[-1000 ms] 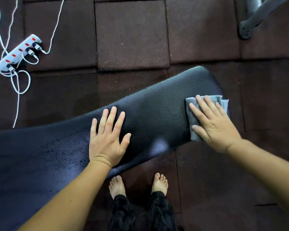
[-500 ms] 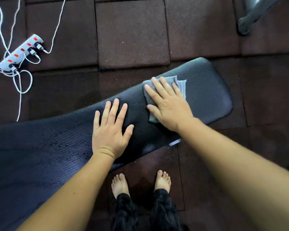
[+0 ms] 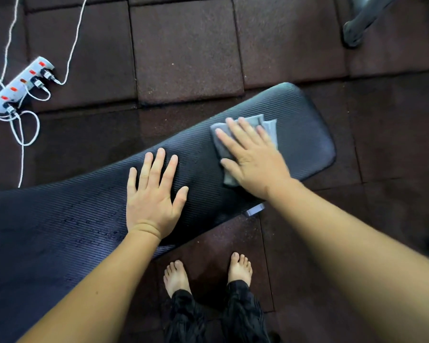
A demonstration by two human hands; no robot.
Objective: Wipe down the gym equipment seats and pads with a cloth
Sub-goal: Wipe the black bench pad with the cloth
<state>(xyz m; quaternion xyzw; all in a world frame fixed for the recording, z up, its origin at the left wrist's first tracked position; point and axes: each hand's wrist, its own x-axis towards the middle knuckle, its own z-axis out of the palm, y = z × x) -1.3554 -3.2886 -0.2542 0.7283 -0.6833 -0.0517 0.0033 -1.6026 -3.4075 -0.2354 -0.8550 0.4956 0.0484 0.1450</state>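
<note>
Cloth [image 3: 268, 126], pressed on bench pad [image 3: 307, 134] near its right end under right hand [image 3: 255, 164], fingers straight; swept inward from the end edge a second ago. Left hand [image 3: 154, 196] splayed flat, bracing. End likely done, middle next.

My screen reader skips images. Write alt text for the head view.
A person's right hand presses a grey cloth flat on a black ribbed bench pad, while the left hand rests flat beside it. A white power strip lies on the floor.

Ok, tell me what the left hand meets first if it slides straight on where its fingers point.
Nothing, likely: the left hand crosses bare bench pad to its far edge; the cloth lies off to the right.
</note>
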